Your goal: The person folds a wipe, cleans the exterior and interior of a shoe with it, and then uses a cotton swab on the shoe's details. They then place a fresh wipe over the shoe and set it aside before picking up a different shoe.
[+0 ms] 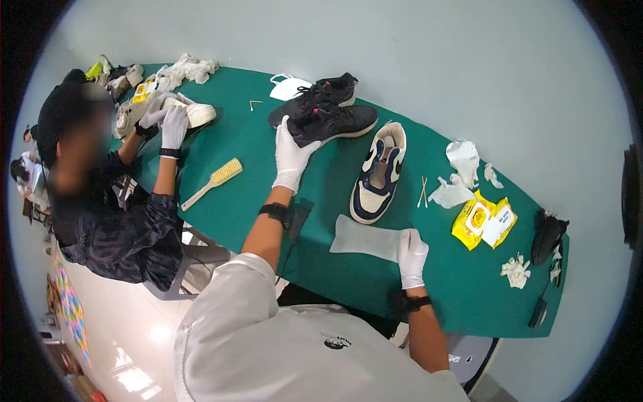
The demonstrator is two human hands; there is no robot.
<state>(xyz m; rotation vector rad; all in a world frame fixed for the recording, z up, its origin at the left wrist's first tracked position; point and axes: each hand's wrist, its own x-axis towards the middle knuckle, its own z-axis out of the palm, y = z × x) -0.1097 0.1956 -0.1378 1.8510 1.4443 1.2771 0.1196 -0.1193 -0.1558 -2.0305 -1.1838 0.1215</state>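
My left hand (293,157), in a white glove, grips the near side of a black sneaker (338,122), thumb and fingers spread around it. A second black sneaker (328,92) with laces lies right behind it. My right hand (412,256), also gloved, is closed on one end of a white wet wipe (365,239), which stretches out flat to the left over the table. Just beyond the wipe is a navy and white sneaker (378,177), its toe pointing toward me and its laces out.
Cotton swabs (422,192), crumpled wipes (463,161) and a yellow wipe packet (483,221) lie on the right of the green table (321,281). A brush (213,183) lies at left, near a co-worker (114,214) handling a white shoe (197,114). A face mask (289,87) sits behind.
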